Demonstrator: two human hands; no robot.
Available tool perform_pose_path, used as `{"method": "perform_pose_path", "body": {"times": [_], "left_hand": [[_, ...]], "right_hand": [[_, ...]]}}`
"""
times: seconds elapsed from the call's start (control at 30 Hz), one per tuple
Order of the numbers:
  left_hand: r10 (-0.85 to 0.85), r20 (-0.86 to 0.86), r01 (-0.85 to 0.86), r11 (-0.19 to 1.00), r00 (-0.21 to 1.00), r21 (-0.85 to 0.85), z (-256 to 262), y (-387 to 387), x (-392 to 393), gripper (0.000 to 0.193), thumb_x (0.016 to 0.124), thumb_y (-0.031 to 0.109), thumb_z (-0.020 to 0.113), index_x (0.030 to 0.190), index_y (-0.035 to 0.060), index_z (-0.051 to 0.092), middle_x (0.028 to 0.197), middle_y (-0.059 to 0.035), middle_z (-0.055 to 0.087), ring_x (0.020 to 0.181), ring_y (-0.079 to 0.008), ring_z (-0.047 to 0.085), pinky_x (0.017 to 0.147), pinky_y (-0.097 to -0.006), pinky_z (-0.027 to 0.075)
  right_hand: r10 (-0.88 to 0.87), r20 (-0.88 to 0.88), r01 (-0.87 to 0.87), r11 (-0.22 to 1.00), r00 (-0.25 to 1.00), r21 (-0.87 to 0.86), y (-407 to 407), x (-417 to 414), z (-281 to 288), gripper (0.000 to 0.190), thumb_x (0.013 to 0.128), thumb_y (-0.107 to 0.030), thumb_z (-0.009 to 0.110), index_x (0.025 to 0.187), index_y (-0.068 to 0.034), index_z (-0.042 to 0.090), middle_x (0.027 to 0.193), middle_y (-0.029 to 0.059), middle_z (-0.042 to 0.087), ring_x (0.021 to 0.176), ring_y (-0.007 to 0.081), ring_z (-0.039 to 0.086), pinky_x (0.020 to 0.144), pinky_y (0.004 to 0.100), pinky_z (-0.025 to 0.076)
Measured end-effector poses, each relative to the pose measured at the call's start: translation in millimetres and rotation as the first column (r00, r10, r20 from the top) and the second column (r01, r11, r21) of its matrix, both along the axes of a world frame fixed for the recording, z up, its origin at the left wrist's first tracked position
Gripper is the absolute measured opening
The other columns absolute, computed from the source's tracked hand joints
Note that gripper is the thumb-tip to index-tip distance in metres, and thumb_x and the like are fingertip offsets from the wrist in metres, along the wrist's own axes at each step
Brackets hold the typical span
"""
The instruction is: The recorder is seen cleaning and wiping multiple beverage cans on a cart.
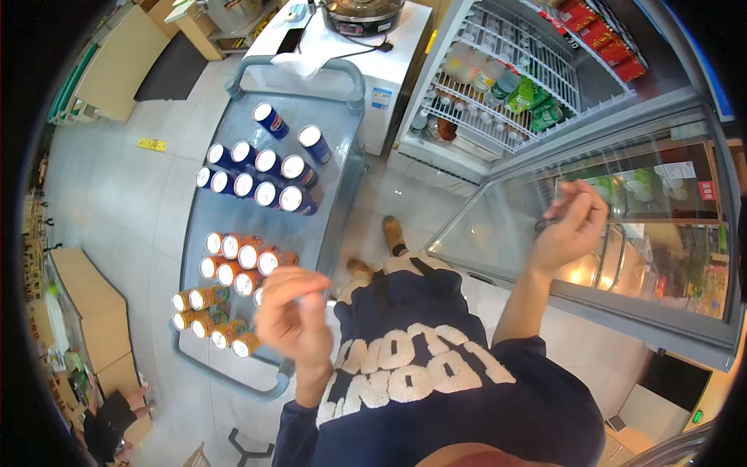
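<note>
My left hand (pixel 295 318) hangs over the near right side of a grey-blue cart (pixel 233 225), thumb and fingers bent but apart, with nothing visible in it. It partly covers the orange cans (pixel 248 255). Below these stand yellow-orange cans (pixel 201 324); farther up the cart are dark blue Pepsi cans (pixel 266 194), several in rows and two set apart (pixel 314 143). To the right, my right hand (pixel 575 225) is raised in front of the open glass door (pixel 502 216) of a drinks fridge, fingers loosely curled. I see nothing held there; whether it touches the door is unclear.
Wire shelves (pixel 484 111) in the fridge hold bottles (pixel 502 84); red boxes (pixel 601 38) sit at the upper right. A white cabinet (pixel 379 76) bearing an electric cooker (pixel 363 17) stands beyond the cart. Another person (pixel 111 420) is at the lower left.
</note>
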State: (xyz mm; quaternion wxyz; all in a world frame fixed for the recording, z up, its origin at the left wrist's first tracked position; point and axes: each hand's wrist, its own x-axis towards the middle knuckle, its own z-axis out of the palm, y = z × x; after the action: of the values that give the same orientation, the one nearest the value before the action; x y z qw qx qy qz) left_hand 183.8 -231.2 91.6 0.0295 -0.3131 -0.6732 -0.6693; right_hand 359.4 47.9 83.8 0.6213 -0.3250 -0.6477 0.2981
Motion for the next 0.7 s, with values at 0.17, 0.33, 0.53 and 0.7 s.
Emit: {"method": "perform_pose_path", "body": {"times": [0.17, 0.33, 0.53, 0.7], "left_hand": [[-0.228, -0.028, 0.219, 0.958, 0.973, -0.184, -33, 5, 11, 0.010, 0.080, 0.002, 0.076, 0.078, 0.0013, 0.066, 0.077, -0.0102, 0.068, 0.073, -0.0243, 0.065, 0.067, -0.0341, 0.050], [-0.328, -0.123, 0.284, 0.917, 0.937, -0.281, -68, -11, 11, 0.024, 0.076, 0.013, 0.085, 0.068, 0.0042, 0.064, 0.074, -0.0072, 0.067, 0.072, -0.0238, 0.066, 0.065, -0.0345, 0.050], [-0.277, -0.211, 0.185, 0.910, 0.937, -0.371, -66, -28, 6, 0.017, 0.081, 0.014, 0.082, 0.077, 0.0048, 0.069, 0.079, -0.0070, 0.069, 0.076, -0.0254, 0.066, 0.068, -0.0357, 0.051], [-0.052, -0.263, -0.013, 0.971, 0.963, -0.238, -53, -25, 11, 0.052, 0.090, 0.037, 0.073, 0.126, 0.0028, 0.061, 0.126, -0.0166, 0.064, 0.115, -0.0348, 0.061, 0.098, -0.0459, 0.047]], "right_hand": [[-0.290, 0.011, 0.287, 0.941, 0.957, -0.177, 17, 49, 3, 0.019, 0.106, -0.021, 0.055, 0.108, -0.005, 0.066, 0.089, 0.0042, 0.069, 0.068, 0.0069, 0.056, 0.056, 0.0200, 0.043], [-0.414, 0.319, 0.443, 0.896, 0.852, -0.022, 35, 129, -4, 0.037, 0.107, -0.031, 0.055, 0.082, -0.005, 0.062, 0.073, 0.0022, 0.063, 0.062, 0.0084, 0.053, 0.052, 0.0245, 0.037], [-0.176, 0.217, 0.232, 0.933, 0.960, -0.273, 21, 118, -50, 0.038, 0.106, -0.034, 0.056, 0.083, -0.005, 0.062, 0.074, 0.0039, 0.063, 0.062, 0.0111, 0.054, 0.053, 0.0250, 0.039], [0.602, -0.128, -0.492, 0.491, 0.788, -0.719, -58, -15, -85, 0.057, 0.107, -0.043, 0.047, 0.148, -0.003, 0.043, 0.142, 0.0177, 0.055, 0.115, 0.0238, 0.061, 0.095, 0.0400, 0.049]]}}
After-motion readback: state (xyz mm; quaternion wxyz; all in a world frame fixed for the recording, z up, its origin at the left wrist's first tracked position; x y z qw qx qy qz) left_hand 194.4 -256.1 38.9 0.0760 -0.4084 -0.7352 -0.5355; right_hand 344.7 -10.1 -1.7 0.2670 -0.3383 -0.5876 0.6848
